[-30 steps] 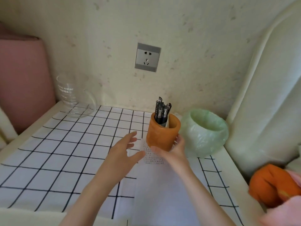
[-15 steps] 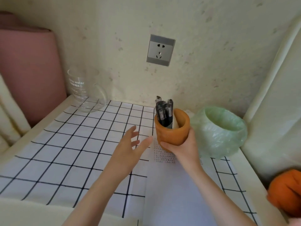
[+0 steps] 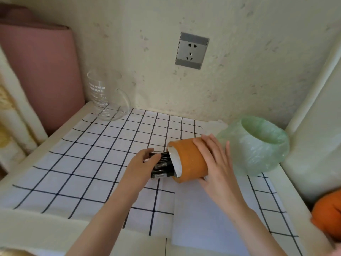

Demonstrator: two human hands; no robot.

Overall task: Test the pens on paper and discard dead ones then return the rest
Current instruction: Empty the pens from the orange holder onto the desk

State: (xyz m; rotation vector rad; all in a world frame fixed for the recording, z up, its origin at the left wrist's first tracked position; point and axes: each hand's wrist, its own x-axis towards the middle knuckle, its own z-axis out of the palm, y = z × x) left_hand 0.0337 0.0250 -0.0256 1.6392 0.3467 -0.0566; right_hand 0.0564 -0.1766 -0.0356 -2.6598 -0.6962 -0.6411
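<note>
Fingers of the right hand wrap the orange cup — sideways, mouth leftward — left hand clasps its pens.

orange pen holder, black pens, grid-checked cloth (black on white).

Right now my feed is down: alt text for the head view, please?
The right hand holds the orange pen holder on its side, mouth leftward, while the left hand grips the black pens sticking out of it. A white paper sheet lies nearer the person on the checked cloth; a green-bagged bin stands to the right.
</note>
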